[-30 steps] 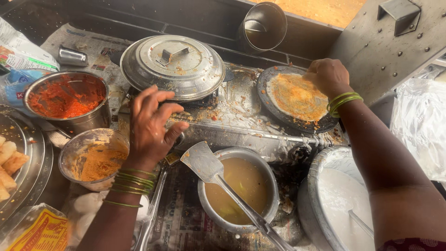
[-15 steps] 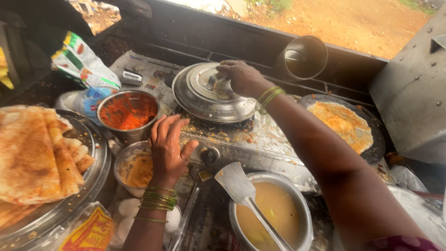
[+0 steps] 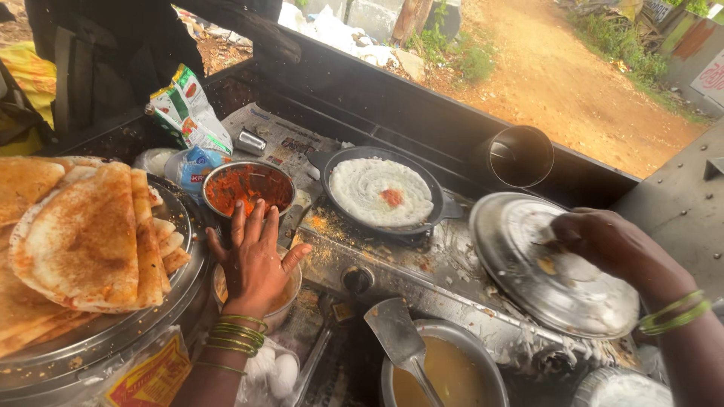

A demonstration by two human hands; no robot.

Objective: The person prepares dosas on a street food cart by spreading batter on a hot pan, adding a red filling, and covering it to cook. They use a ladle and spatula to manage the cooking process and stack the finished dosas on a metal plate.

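Right hand (image 3: 603,241) is clamped on the handle of the round steel lid (image 3: 554,264), fingers closed around it. The lid sits tilted over the right-side burner area, under and slightly left of that hand.

Left hand (image 3: 253,260) is open, fingers spread, palm down over a small steel bowl (image 3: 290,298) of orange-brown paste; whether it touches the rim cannot be told. It grips nothing.

The two hands are well apart. Between them, further from the person: a dark pan (image 3: 381,190) with a white batter round and a red dab in the middle, uncovered.

Just beyond the left hand's fingertips: a steel bowl of red chutney (image 3: 249,188). Left of that hand: a tray of folded dosas (image 3: 83,241). Nearer the person, between the hands: a flat spatula (image 3: 396,335) resting in a pot of brown liquid (image 3: 449,377).
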